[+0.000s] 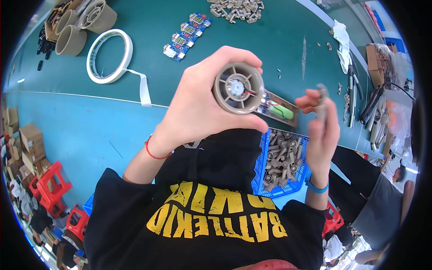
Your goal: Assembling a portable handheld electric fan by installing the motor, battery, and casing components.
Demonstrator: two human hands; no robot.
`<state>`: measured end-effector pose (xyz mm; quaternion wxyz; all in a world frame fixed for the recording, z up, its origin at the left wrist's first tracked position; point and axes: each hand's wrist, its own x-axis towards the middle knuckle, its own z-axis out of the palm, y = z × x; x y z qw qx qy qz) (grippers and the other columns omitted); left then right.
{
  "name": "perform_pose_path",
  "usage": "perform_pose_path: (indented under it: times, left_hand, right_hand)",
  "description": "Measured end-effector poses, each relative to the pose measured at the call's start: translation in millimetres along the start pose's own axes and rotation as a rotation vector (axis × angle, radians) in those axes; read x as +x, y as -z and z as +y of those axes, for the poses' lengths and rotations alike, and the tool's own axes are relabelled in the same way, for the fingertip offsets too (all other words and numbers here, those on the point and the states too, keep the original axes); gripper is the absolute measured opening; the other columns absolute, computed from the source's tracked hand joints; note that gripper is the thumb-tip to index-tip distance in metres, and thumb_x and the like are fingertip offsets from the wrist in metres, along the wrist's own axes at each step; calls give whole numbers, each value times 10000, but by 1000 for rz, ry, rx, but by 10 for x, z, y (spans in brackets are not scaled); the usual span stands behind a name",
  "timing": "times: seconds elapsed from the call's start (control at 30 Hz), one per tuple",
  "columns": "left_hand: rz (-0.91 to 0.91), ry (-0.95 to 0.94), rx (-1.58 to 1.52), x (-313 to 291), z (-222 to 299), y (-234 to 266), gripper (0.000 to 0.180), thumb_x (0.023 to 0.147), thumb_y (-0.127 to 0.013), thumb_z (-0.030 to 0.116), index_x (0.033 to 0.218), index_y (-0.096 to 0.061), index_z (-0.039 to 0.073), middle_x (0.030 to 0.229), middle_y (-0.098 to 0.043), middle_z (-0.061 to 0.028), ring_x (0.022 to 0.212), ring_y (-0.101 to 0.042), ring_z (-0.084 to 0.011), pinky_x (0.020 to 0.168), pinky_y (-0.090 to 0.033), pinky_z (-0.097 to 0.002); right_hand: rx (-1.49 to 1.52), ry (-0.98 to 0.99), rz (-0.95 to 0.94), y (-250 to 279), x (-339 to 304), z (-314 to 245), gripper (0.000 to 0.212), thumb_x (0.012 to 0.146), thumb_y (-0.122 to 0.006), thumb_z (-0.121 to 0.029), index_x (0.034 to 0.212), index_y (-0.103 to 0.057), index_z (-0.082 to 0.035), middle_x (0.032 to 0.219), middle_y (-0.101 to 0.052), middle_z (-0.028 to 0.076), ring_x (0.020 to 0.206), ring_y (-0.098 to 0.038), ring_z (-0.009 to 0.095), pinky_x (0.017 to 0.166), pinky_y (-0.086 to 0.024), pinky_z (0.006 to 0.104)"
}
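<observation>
My left hand (191,99) is wrapped round a beige round fan housing (239,87), whose open end faces up and shows spokes and a white hub. Its handle (291,120) points right, its inside exposed, with a green cylindrical battery cell (281,110), thin wires and a small circuit board. To the right of the handle, my right hand (323,139) is raised, its fingers closed on a small slim greyish piece (321,101). Motion blur hides that piece's exact kind. The right hand and the handle do not touch.
A blue basket (278,194) of small beige parts stands below the handle. On the green table (148,45) lie a white tape roll (92,58), blue circuit boards (186,36), a pile of small parts (236,10) and more housings (70,40). Black tubes lie at right; a person (378,202) is nearby.
</observation>
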<state>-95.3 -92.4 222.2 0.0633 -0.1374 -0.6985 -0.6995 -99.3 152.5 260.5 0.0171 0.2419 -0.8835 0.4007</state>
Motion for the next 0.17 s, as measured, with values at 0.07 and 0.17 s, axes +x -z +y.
perform_pose_path:
  times: [0.07,0.17]
  left_hand:
    - [-38,-18,61,19,8,40,714,537,-947,168,1135,-579,38,1070,-645,-58,953,-628,-126,870,-495,-261]
    - [-72,-16,214,14,9,72,764,523,-950,174,1169,-567,36,1162,-622,-75,1006,-615,-141,906,-482,-274]
  right_hand:
    - [225,-138,108,36,-51,64,581,977,-474,-463,1264,-489,42,997,-636,122,877,-610,205,776,-471,331]
    - [1430,-286,-192,88,-150,290,706,996,-352,-545,1391,-353,40,992,-615,148,899,-587,213,853,-437,287]
